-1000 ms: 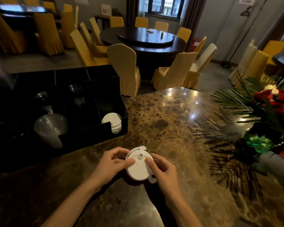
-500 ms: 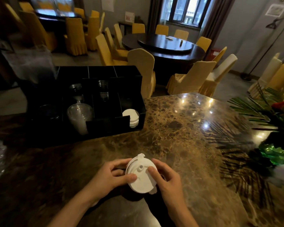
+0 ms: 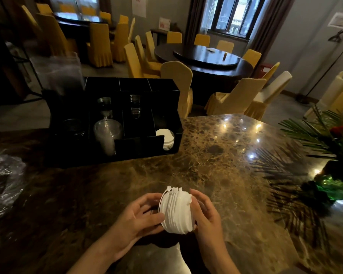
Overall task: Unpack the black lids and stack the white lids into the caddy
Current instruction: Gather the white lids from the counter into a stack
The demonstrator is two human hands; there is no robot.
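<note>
White lids turned on edge, ready for the caddy

My left hand [image 3: 139, 220] and right hand [image 3: 204, 216] have tipped the stack of white lids [image 3: 176, 211] from flat to sideways at lower centre, fingers curled round both ends; the caddy [image 3: 115, 115], upper left on the surface [image 3: 216, 165], already holds some.

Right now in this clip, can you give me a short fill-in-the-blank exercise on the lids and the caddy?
1. Both hands, left and right, hold a stack of ____ lids.
2. The caddy is coloured ____.
3. The white lids in the caddy sit in its front ____ compartment.

Missing words: white; black; right
</note>
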